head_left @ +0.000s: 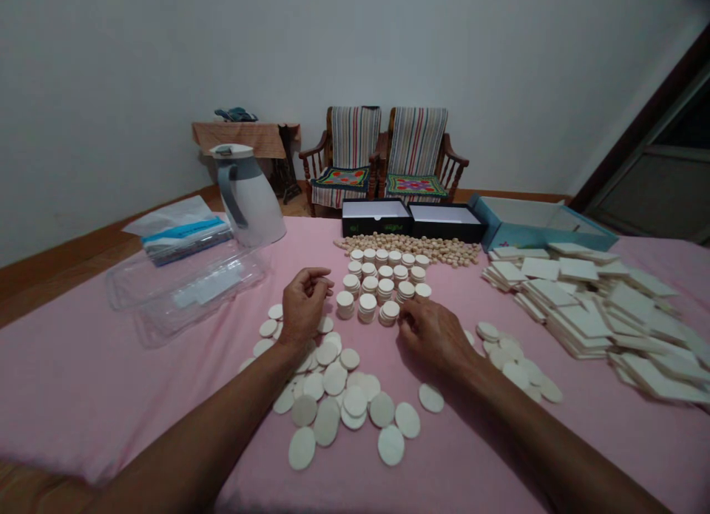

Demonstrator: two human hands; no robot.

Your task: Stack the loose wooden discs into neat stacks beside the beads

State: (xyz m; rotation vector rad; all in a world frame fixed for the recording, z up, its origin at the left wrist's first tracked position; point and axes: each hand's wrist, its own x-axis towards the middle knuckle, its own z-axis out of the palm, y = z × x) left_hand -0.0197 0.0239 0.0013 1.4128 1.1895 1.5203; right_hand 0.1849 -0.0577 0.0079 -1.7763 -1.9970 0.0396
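Rows of stacked round wooden discs (384,288) stand on the pink cloth in front of me. To the left of the front row is my left hand (305,303), its fingers loosely bent and a little apart, with nothing visible in them. My right hand (435,333) reaches down at the right end of the front row, beside a short disc stack (389,312). Its fingers are curled together, and whatever they hold is hidden from view. Loose discs (334,379) lie scattered under and around my left forearm. A smaller group of loose discs (515,373) is right of my right hand.
Square wooden tiles (577,314) are heaped at the right. Small wooden pieces (410,246) lie behind the stacks, before two black boxes (377,226) and a blue box (541,237). At the left are a white jug (252,203), clear plastic trays (194,296) and a tissue pack (186,240).
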